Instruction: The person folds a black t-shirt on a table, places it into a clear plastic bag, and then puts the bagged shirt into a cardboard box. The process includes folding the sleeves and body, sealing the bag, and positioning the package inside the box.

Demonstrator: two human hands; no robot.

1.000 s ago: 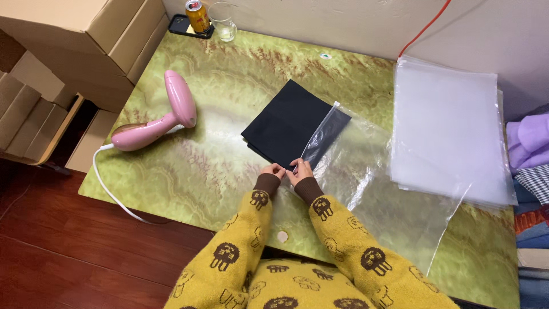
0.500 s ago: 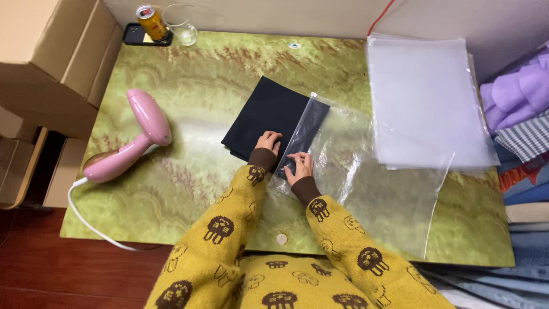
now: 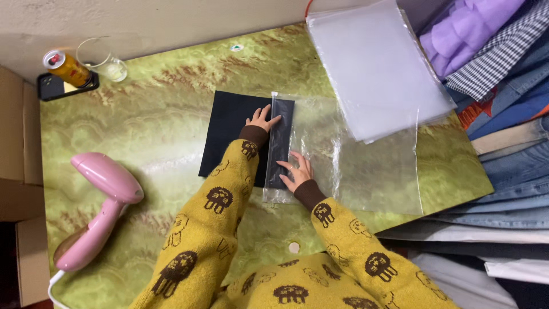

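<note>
A folded black garment (image 3: 231, 123) lies flat on the green marbled table (image 3: 166, 103), its right edge tucked into the mouth of a clear plastic bag (image 3: 366, 166). My left hand (image 3: 262, 119) rests fingers spread on the cloth at the bag's opening near the far corner. My right hand (image 3: 297, 171) presses flat on the plastic over the near part of the cloth. Both arms wear yellow sleeves with dark brown figures.
A pink handheld steamer (image 3: 100, 209) lies at the left. A can (image 3: 67, 67), a phone (image 3: 54, 87) and a glass (image 3: 108, 63) stand at the far left corner. A stack of clear bags (image 3: 377, 63) is far right; folded clothes (image 3: 503, 74) pile beside the table.
The camera has shifted so the table sits differently in view. My hands have spread apart along the bag's mouth, the left one further away, the right one nearer me.
</note>
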